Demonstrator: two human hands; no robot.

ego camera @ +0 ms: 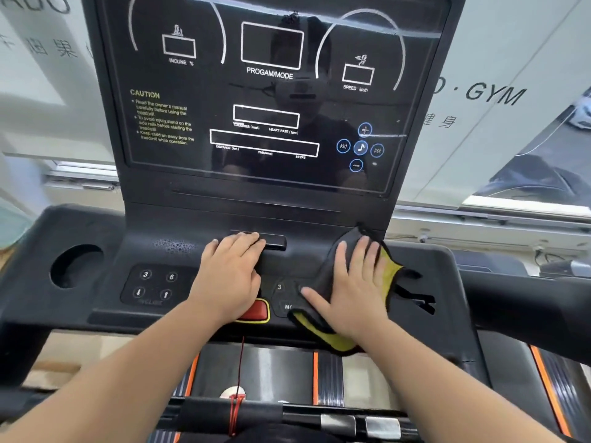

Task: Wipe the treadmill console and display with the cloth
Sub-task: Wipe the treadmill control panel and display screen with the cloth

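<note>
Cloth [391, 273], one piece, dark with yellow patches, lies spread on the right side of the treadmill console [96, 314], and my right hand [355, 289] presses flat on it, fingers splayed. My left hand [232, 276] rests open and flat at the console's middle, partly covering one red button [256, 311]. One dark display [271, 91] stands upright behind. One round cup holder [75, 266] sits far left, beside four keys [155, 284].

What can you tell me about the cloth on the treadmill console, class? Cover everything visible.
The cloth is soft fabric, dark grey to black on one face and yellow on the other, with dark edging. It lies crumpled on the right side of the console, covering some buttons, one corner hanging over the front edge. The right hand presses flat on it, fingers spread.
</note>
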